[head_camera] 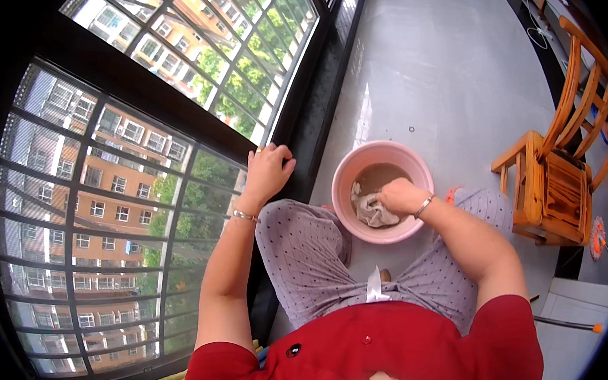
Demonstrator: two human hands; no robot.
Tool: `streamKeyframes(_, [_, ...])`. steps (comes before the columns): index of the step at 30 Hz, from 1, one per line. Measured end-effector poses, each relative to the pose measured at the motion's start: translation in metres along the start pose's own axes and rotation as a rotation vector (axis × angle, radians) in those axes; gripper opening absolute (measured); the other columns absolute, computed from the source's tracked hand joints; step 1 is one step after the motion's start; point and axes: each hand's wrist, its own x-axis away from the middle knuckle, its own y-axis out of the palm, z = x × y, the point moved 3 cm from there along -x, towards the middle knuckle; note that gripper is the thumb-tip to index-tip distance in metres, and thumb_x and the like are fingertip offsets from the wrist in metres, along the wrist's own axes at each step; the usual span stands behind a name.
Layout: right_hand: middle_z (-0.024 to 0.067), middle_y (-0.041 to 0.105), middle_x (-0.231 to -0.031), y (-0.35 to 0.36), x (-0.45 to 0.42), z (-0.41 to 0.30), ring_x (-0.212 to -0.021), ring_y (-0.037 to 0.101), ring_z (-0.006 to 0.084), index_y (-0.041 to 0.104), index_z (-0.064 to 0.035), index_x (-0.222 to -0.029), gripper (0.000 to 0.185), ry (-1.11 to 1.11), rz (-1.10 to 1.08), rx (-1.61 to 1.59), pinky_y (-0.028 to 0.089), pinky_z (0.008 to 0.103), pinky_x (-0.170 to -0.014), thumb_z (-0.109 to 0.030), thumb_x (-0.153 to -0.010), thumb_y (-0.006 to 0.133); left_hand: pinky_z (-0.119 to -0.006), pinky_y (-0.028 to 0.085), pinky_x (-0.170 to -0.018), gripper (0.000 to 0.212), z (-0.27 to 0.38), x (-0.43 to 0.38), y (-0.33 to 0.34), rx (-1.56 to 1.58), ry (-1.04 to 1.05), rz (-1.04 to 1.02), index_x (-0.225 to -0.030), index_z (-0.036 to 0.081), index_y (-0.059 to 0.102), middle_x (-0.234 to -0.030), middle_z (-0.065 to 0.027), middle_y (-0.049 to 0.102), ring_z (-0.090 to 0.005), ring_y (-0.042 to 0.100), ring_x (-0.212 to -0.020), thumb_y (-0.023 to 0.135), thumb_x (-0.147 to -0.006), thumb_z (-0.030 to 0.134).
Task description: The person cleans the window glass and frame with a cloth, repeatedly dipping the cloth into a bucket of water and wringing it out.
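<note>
A pink plastic basin [343, 185] stands on the floor before my knees, holding murky brown water. In it lies a wet, light-coloured cloth [374, 212], partly under the water. My right hand [401, 196] reaches into the basin from the right, its fingers closed on the upper edge of the cloth. On the left, my left hand [269, 170] rests on the dark window frame [222, 135], its fingers bent over the edge; no loose object shows in it. Both wrists wear metal bracelets.
Barred windows [120, 213] run along my left. A wooden chair [555, 194] stands on the right, with an orange-and-white brush-like head [597, 238] beside it. A small ring-shaped thing [411, 129] lies on the grey floor [453, 68] beyond the basin.
</note>
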Motion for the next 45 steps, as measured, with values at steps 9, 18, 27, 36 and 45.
streamKeyframes(9, [0.0161, 0.066, -0.093, 0.111, 0.003, 0.064, -0.091, 0.063, 0.0301, 0.067, -0.0104, -0.095, 0.024, 0.587, -0.141, -0.526, 0.049, 0.0393, -0.079, -0.014, -0.075, 0.056, -0.047, 0.046, -0.083, 0.058, 0.07, -0.007, 0.157, 1.638, -0.75, -0.285, -0.137, 0.013, 0.032, -0.122, -0.0119, 0.044, -0.0275, 0.047, -0.111, 0.055, -0.087, 0.033])
streamKeyframes(18, [0.0205, 0.046, -0.124, 0.212, -0.031, -0.007, -0.104, 0.053, 0.0412, 0.049, -0.0163, -0.126, 0.051, 0.84, 0.066, -0.669, 0.045, 0.0448, -0.089, -0.016, -0.076, 0.059, -0.051, 0.043, -0.08, 0.063, 0.074, 0.01, 0.243, 1.644, -1.052, -0.34, -0.139, 0.016, 0.027, -0.121, -0.0095, 0.038, -0.0301, 0.041, -0.11, 0.056, -0.087, 0.037])
streamKeyframes(27, [0.015, 0.065, -0.088, 0.209, -0.064, 0.07, -0.085, 0.062, 0.0311, 0.068, -0.0115, -0.089, 0.017, 0.855, 0.277, -0.948, 0.049, 0.0406, -0.078, -0.017, -0.074, 0.063, -0.043, 0.047, -0.08, 0.05, 0.094, 0.017, 0.245, 1.686, -1.179, -0.393, -0.133, 0.013, 0.033, -0.121, -0.0129, 0.043, -0.0258, 0.049, -0.1, 0.05, -0.091, 0.035])
streamKeyframes(36, [0.0171, 0.052, -0.114, 0.226, -0.048, 0.041, -0.106, 0.053, 0.0339, 0.06, -0.0153, -0.105, 0.027, 0.613, 0.04, -0.496, 0.048, 0.0413, -0.082, -0.012, -0.08, 0.051, -0.048, 0.046, -0.08, 0.052, 0.085, 0.025, 0.267, 1.577, -1.256, -0.423, -0.134, 0.014, 0.032, -0.122, -0.014, 0.042, -0.0283, 0.048, -0.101, 0.049, -0.091, 0.037])
streamKeyframes(45, [0.0126, 0.052, -0.112, 0.207, -0.039, 0.046, -0.107, 0.049, 0.03, 0.066, -0.0107, -0.087, 0.017, 0.649, 0.069, -0.415, 0.046, 0.0428, -0.083, -0.018, -0.082, 0.051, -0.057, 0.043, -0.09, 0.062, 0.077, 0.036, 0.284, 1.58, -1.285, -0.526, -0.14, 0.012, 0.019, -0.139, -0.0229, 0.027, -0.0425, 0.036, -0.121, 0.047, -0.092, 0.039])
